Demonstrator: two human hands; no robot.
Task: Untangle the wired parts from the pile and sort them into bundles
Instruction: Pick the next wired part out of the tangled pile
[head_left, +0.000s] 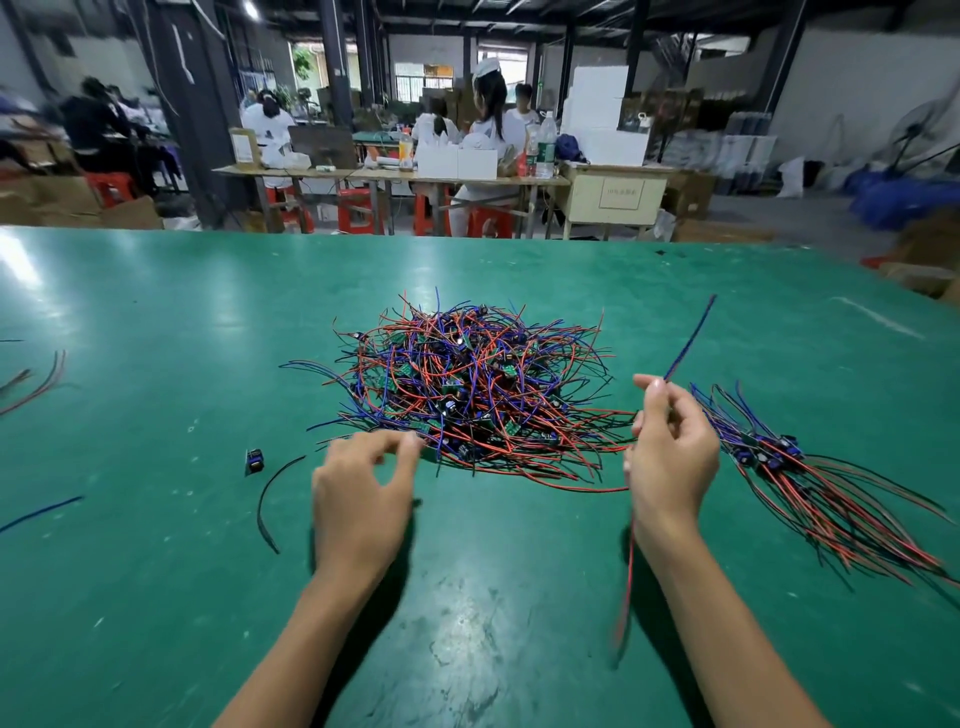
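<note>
Left hand (363, 499) hovers at pile's (472, 395) near-left edge, fingers loosely curled, grasping nothing. Pile lies just far-right of them, mid-counter (156, 322). Right hand (670, 457) pinches one wired part (688, 338), long axis near-to-far. Finished bundle (810, 478) just right, nearer that hand.

The tangled pile (475, 387) fills the middle of the green table (156, 322), and the sorted bundle (810, 467) blocks the right side, leaving only a narrow lane between them, occupied by the right hand (670, 457) and its wired part (685, 338). Left of the pile the table lies mostly open, broken by a small loose component (254, 461), a black wire (270, 499) and a blue wire (39, 513). The near strip between the forearms and the far strip behind the pile lie bare.
</note>
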